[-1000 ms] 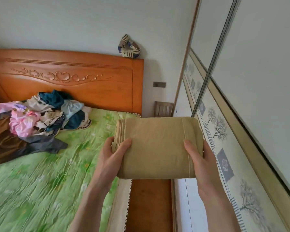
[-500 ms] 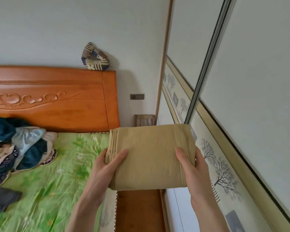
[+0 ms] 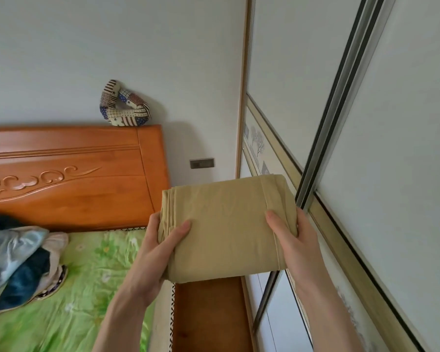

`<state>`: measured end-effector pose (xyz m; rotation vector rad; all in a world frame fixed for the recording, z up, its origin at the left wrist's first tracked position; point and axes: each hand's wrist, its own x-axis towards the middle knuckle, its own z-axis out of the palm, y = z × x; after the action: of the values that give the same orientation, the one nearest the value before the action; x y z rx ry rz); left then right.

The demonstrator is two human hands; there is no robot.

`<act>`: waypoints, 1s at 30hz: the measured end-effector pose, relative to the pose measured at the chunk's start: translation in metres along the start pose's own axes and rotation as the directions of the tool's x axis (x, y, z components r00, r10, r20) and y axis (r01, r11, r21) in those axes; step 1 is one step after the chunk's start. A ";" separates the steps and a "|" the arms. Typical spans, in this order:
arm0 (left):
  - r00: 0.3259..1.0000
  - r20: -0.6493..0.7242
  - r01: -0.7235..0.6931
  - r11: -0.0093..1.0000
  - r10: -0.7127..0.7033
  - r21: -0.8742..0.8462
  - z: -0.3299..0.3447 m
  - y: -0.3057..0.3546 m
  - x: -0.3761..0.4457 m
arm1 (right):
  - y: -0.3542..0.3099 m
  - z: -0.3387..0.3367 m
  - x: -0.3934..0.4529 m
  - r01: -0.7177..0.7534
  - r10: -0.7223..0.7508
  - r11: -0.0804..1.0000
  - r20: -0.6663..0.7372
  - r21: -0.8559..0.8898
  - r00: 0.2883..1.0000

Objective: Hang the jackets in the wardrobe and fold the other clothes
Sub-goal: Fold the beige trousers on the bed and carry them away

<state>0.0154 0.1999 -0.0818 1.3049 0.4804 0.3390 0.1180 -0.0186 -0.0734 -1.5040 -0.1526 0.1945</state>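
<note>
A folded tan garment (image 3: 226, 224) is held up in the air between both hands, above the bed's wooden side rail. My left hand (image 3: 160, 240) grips its left edge, thumb on top and fingers underneath. My right hand (image 3: 292, 240) grips its right edge the same way. A pile of unfolded clothes (image 3: 18, 260) in blue, dark teal and cream lies on the bed at the left edge of view. The wardrobe (image 3: 366, 148) with sliding doors stands close on the right, its doors shut.
The bed has a green floral sheet (image 3: 87, 288) and an orange wooden headboard (image 3: 74, 174). A patchwork cushion (image 3: 125, 105) sits on top of the headboard. The wooden bed rail (image 3: 208, 316) runs below the garment, with a narrow gap to the wardrobe.
The view has swung right and up toward the wardrobe, so most of the clothes pile has slid out at the left. Both hands keep the same hold on the folded garment.
</note>
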 end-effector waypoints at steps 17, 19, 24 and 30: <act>0.890 0.435 0.117 0.991 -0.136 0.069 0.030 0.010 0.196 | -0.012 0.024 0.064 -0.087 0.046 0.988 -0.295 -0.126 0.955; 0.849 0.503 0.146 0.987 -0.160 0.067 0.033 0.012 0.218 | -0.013 0.035 0.069 -0.081 0.026 0.987 -0.362 -0.138 0.932; 0.783 0.600 0.183 0.983 -0.160 0.023 0.028 0.009 0.241 | -0.012 0.057 0.066 -0.083 -0.056 0.966 -0.516 -0.244 0.855; 0.792 0.590 0.225 0.973 -0.156 -0.044 0.020 0.005 0.233 | -0.014 0.049 0.054 -0.265 -0.707 0.503 -0.568 -0.823 0.421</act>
<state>0.2251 0.3002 -0.1070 1.1631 0.0608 -0.2121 0.1607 0.0404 -0.0575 -2.3398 0.4784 -1.1986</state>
